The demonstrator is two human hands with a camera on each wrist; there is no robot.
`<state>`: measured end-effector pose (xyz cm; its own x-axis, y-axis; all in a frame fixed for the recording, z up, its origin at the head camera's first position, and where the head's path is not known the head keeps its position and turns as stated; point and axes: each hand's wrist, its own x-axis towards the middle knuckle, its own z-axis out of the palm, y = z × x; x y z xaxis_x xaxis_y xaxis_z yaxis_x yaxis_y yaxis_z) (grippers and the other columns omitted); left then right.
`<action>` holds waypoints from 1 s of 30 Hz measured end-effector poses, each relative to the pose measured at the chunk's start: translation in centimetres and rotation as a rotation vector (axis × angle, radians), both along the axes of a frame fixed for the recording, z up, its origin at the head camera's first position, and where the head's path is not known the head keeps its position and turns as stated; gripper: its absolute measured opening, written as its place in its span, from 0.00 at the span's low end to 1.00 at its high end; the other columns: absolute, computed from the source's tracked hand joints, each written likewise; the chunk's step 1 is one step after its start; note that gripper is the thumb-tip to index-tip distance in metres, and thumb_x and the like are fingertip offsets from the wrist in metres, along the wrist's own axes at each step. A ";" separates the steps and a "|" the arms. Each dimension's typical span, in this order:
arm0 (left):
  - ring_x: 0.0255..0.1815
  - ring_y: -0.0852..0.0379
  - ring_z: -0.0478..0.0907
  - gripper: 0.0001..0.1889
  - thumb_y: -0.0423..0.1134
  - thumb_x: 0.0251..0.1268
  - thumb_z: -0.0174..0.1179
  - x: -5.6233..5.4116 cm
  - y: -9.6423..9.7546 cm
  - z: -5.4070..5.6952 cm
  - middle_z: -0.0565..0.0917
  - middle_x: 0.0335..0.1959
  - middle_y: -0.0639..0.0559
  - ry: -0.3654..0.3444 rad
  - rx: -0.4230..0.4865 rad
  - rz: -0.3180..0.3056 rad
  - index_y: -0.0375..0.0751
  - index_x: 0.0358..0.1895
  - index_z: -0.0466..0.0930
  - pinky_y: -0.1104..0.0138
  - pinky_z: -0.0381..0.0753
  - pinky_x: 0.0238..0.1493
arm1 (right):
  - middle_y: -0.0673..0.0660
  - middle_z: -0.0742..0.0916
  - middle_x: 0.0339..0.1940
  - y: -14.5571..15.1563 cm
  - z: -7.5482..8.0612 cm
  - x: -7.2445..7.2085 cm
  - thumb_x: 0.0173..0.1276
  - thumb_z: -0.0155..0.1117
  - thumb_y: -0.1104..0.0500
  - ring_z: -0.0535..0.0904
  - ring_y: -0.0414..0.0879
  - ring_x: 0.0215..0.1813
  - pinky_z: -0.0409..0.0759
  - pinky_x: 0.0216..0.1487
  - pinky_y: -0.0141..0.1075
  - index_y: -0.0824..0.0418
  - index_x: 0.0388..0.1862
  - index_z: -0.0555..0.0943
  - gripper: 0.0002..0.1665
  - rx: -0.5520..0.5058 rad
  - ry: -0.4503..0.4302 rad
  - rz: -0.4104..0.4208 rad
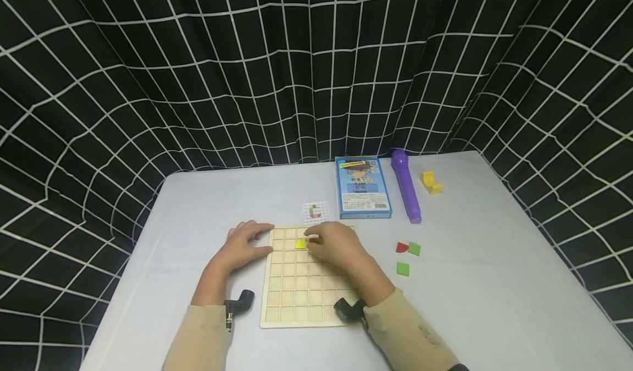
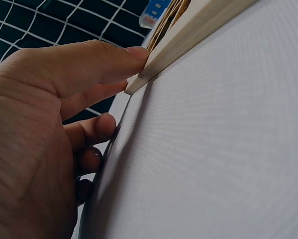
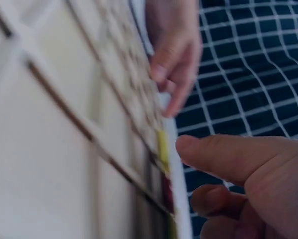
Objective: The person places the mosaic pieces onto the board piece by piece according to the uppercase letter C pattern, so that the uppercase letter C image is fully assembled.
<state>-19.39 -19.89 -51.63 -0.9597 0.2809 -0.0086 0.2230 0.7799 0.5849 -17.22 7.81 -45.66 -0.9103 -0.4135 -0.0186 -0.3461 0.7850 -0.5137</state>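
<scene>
With the left hand (image 1: 240, 248) spread against the left side of the board (image 1: 301, 283) and the right hand (image 1: 340, 245) curved, grip indeterminable, a stray fingertip could displace the adjacent yellow tile (image 1: 300, 244) near the far edge.

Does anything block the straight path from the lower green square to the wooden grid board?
Yes: in the head view, the right forearm crosses between the green square and the board. How high it hangs, and what it hides, I cannot tell.
</scene>
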 end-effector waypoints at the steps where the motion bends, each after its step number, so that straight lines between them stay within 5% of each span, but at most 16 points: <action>1: 0.44 0.57 0.68 0.31 0.51 0.57 0.74 0.0 0.0 0.1 0.76 0.38 0.61 0.002 0.001 -0.001 0.54 0.66 0.81 0.56 0.62 0.53 | 0.49 0.87 0.32 -0.3 -0.4 0.0 0.69 0.71 0.52 0.77 0.42 0.33 0.75 0.34 0.39 0.52 0.58 0.88 0.19 0.020 0.005 0.025; 5: 0.44 0.56 0.68 0.30 0.51 0.57 0.74 -0.1 0.0 0.3 0.76 0.38 0.60 0.003 0.011 -0.007 0.54 0.66 0.81 0.56 0.62 0.53 | 0.49 0.87 0.29 -1.3 -1.5 0.2 0.71 0.69 0.54 0.78 0.42 0.32 0.75 0.32 0.38 0.51 0.60 0.87 0.19 0.080 0.030 0.066; 10: 0.45 0.57 0.68 0.31 0.52 0.57 0.74 -0.1 0.0 0.2 0.76 0.38 0.61 0.001 0.005 -0.002 0.54 0.66 0.81 0.56 0.62 0.53 | 0.47 0.91 0.42 -1.6 -2.0 0.2 0.70 0.71 0.53 0.85 0.43 0.45 0.81 0.41 0.40 0.49 0.52 0.91 0.13 0.077 0.073 -0.013; 16: 0.45 0.56 0.69 0.31 0.52 0.57 0.74 -0.2 0.1 0.1 0.76 0.38 0.61 0.000 0.003 -0.005 0.54 0.66 0.81 0.55 0.62 0.54 | 0.48 0.88 0.35 -1.5 -2.3 0.0 0.65 0.76 0.53 0.79 0.43 0.37 0.77 0.37 0.39 0.52 0.52 0.90 0.16 0.017 0.052 -0.074; 24: 0.45 0.56 0.69 0.31 0.52 0.56 0.74 -0.1 0.1 -0.1 0.76 0.37 0.61 0.001 -0.002 0.011 0.54 0.65 0.82 0.55 0.63 0.55 | 0.49 0.90 0.40 -1.6 -2.5 0.1 0.65 0.75 0.52 0.83 0.44 0.38 0.77 0.33 0.38 0.52 0.48 0.91 0.13 -0.001 0.049 -0.145; 30: 0.44 0.56 0.69 0.31 0.52 0.55 0.74 -0.1 0.0 0.0 0.76 0.38 0.61 0.005 0.002 0.019 0.54 0.65 0.82 0.55 0.63 0.55 | 0.51 0.91 0.46 -1.3 -1.7 0.1 0.66 0.74 0.50 0.85 0.47 0.45 0.80 0.38 0.42 0.51 0.56 0.89 0.20 -0.008 0.029 -0.135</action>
